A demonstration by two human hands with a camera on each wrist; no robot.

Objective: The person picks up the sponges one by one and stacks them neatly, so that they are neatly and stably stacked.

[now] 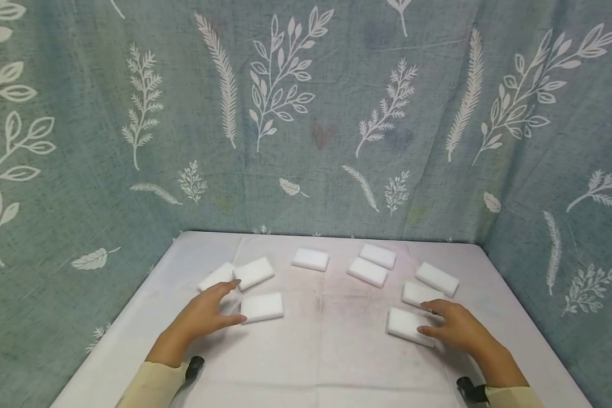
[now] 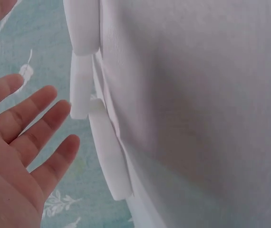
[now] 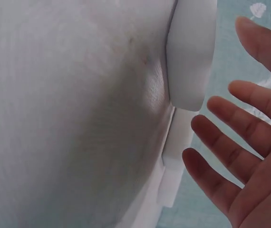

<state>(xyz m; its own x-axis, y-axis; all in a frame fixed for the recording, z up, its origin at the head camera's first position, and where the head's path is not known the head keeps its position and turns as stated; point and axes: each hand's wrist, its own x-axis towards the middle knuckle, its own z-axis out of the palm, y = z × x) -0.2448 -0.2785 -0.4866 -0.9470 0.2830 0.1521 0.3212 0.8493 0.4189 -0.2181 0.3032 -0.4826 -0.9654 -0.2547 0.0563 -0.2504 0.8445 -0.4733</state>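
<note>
Several white rectangular blocks that look like foam sponges lie flat on the table. In the head view my left hand (image 1: 201, 314) hovers with fingers spread beside the near left block (image 1: 262, 307); another block (image 1: 255, 273) and a partly covered one (image 1: 217, 276) lie beyond its fingers. My right hand (image 1: 456, 326) hangs over the right end of the near right block (image 1: 410, 327), next to a second block (image 1: 421, 294) and a third (image 1: 437, 279). Both wrist views show the left palm (image 2: 12, 166) and right palm (image 3: 264, 185) holding nothing, their fingers apart from the blocks.
Farther back on the white-covered table (image 1: 316, 351) lie a lone block (image 1: 310, 259) at the middle and a pair of blocks, one in front (image 1: 368, 272) and one behind (image 1: 378, 256). A leaf-patterned green-blue curtain (image 1: 306, 187) encloses the back and both sides.
</note>
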